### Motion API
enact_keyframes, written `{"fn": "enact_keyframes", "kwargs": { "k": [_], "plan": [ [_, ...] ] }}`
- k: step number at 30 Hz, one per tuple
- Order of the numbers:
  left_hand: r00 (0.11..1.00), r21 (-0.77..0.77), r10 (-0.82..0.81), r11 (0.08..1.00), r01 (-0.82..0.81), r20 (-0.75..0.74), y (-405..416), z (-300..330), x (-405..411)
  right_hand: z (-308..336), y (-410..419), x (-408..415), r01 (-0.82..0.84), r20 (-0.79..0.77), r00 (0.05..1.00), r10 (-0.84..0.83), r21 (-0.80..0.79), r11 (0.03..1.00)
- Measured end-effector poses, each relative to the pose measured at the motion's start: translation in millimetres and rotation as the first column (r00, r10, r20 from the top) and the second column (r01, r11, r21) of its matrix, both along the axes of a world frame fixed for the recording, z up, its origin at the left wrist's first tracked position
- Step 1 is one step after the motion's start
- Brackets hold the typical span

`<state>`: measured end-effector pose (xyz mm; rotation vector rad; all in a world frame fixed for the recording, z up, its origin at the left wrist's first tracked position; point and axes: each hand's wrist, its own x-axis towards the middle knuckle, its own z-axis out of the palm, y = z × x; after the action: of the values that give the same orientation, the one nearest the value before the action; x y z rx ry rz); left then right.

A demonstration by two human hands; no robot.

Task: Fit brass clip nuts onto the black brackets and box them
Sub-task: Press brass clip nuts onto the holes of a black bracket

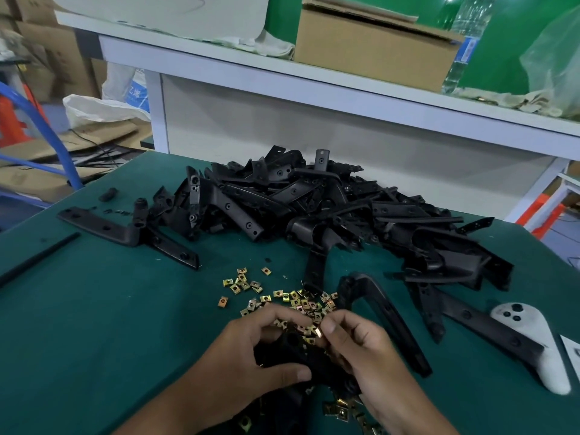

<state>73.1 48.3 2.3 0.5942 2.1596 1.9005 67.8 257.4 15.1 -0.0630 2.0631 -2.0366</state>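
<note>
While the left hand (251, 350) grips a black bracket (295, 350) low over the table (94, 309), the right hand (361, 346) pinches one clip nut (319, 333) between thumb and fingers (329, 325), just at the bracket's end. Nuts look light, springy and easily dropped, best held by the edges; brackets look stiff and light, best held by the arm. Loose nuts (282, 296) lie just beyond, then the bracket pile (329, 208). No legible writing; a carton (373, 54) sits on the shelf.

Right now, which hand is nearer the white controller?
Right. The right hand sits toward the white controller; the left hand lies beyond it, farther away.
</note>
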Motion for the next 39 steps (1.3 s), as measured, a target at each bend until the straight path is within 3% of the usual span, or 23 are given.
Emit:
{"fn": "enact_keyframes", "kwargs": {
  "k": [6, 17, 25, 39],
  "plan": [
    [0.998, 0.07, 0.014, 0.997, -0.018, 0.062, -1, -5, -3, 6, 1, 2, -0.028, 0.107, 0.993, 0.046, -0.167, 0.986],
    [0.998, 0.042, 0.051, 0.998, -0.049, -0.026, -1, -6, -4, 15, 3, 5, -0.026, 0.146, 0.988, 0.05, -0.163, 0.986],
    [0.997, 0.139, 0.058, 0.988, -0.064, 0.046, 0, -4, -2, 18, 1, 7, -0.036, 0.148, 0.987, 0.058, -0.147, 0.989],
    [0.998, 0.14, 0.064, 0.988, -0.063, -0.005, 1, -2, -2, 19, 1, 7, -0.027, 0.139, 0.989, 0.048, -0.145, 0.989]
  ]
}}
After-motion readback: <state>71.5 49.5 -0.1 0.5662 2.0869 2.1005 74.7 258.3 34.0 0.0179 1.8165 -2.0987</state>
